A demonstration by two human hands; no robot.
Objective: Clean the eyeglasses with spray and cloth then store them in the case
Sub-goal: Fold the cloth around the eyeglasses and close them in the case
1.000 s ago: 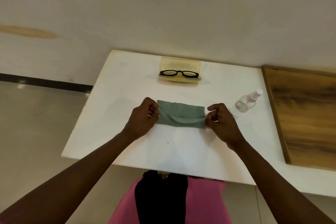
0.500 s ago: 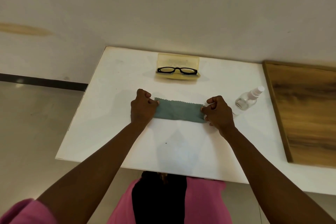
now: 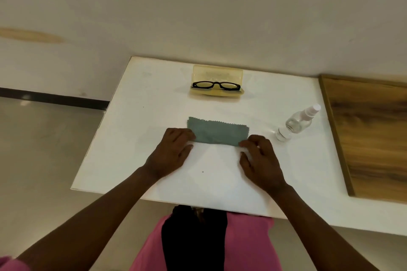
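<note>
A grey-green cloth [image 3: 217,131] lies folded into a flat strip in the middle of the white table [image 3: 136,130]. My left hand [image 3: 171,152] rests flat on the table, fingertips touching the cloth's near left corner. My right hand [image 3: 259,158] lies flat too, its fingertips at the near right corner. Neither hand grips anything. Black-framed eyeglasses [image 3: 215,85] sit in the open yellow case [image 3: 218,72] at the table's far edge. A clear spray bottle [image 3: 299,122] lies on its side to the right of the cloth.
A small clear cap-like piece [image 3: 283,134] sits at the bottle's near end. A wooden board [image 3: 370,138] borders the table on the right. The wall stands right behind the case. The floor drops away to the left.
Both hands have let go of the cloth's ends, opened and drawn back toward me. The cloth now lies flat, folded narrower than a second ago.
</note>
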